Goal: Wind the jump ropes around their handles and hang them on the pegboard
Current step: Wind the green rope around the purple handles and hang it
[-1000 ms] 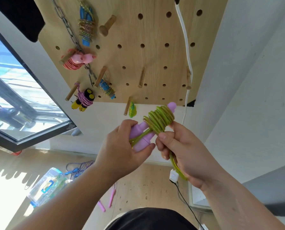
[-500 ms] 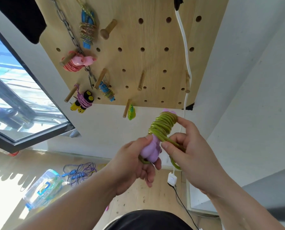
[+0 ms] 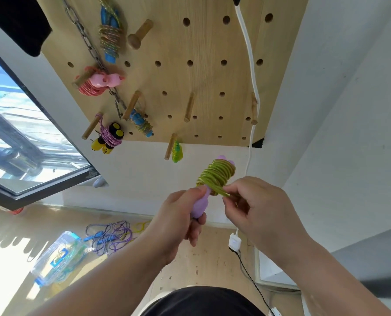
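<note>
Green cord (image 3: pixel 216 175) at frame centre may uncoil if my pinching right hand (image 3: pixel 258 210) slips while my left hand (image 3: pixel 178 215) grips the purple handles (image 3: pixel 200 205).

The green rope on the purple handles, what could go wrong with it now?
The coils could spring loose: only the right hand pinches the end of the green rope. The coils sit bunched near the top of the purple handles, which the left hand grips low down, so they might slide off. The white cable hangs beside a free peg and could snag.
</note>
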A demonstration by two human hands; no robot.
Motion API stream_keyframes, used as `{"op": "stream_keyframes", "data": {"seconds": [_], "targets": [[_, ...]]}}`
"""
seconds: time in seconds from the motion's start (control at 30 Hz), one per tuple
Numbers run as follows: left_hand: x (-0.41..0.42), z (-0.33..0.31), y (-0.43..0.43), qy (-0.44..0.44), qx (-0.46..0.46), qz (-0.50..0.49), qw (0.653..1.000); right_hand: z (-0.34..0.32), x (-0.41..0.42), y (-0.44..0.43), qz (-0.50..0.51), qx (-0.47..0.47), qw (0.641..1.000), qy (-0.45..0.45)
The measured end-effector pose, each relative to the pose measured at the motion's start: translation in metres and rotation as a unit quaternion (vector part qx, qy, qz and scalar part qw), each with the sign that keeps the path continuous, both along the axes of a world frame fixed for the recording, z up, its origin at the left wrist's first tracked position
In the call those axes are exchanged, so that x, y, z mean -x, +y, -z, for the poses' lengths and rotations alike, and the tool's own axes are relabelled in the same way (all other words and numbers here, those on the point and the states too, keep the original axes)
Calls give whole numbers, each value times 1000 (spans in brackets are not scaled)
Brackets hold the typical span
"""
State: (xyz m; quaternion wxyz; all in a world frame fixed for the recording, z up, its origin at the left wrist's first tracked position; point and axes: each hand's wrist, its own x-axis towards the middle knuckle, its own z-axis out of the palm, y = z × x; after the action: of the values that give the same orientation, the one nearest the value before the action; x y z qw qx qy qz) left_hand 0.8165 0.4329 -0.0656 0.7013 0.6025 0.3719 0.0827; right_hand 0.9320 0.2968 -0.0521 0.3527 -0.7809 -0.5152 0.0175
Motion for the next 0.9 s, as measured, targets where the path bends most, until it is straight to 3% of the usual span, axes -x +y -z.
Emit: {"op": "stream_keyframes", "data": {"seconds": [0.13, 0.27, 0.33, 0.47, 0.63, 0.8, 0.9], "targets": [[-1, 8, 6, 58, -212, 5, 976, 5, 1, 3, 34, 62, 997, 14], [0, 7, 7, 67, -246, 0, 967, 8, 7, 6, 20, 85, 996, 13], [1, 2, 7, 33, -191, 3, 981, 6, 5, 6, 23, 77, 996, 44], [7, -8, 4, -86, -3, 6, 996, -3, -3, 3, 10, 4, 975, 222], [7, -19, -1, -162, 197, 56, 965, -7, -2, 6, -17, -111, 932, 344], [3, -25, -5, -184, 284, 96, 936, -4, 4, 13, 18, -220, 849, 481], [6, -23, -4, -198, 337, 122, 912, 0, 3, 12, 18, -232, 862, 450]]}}
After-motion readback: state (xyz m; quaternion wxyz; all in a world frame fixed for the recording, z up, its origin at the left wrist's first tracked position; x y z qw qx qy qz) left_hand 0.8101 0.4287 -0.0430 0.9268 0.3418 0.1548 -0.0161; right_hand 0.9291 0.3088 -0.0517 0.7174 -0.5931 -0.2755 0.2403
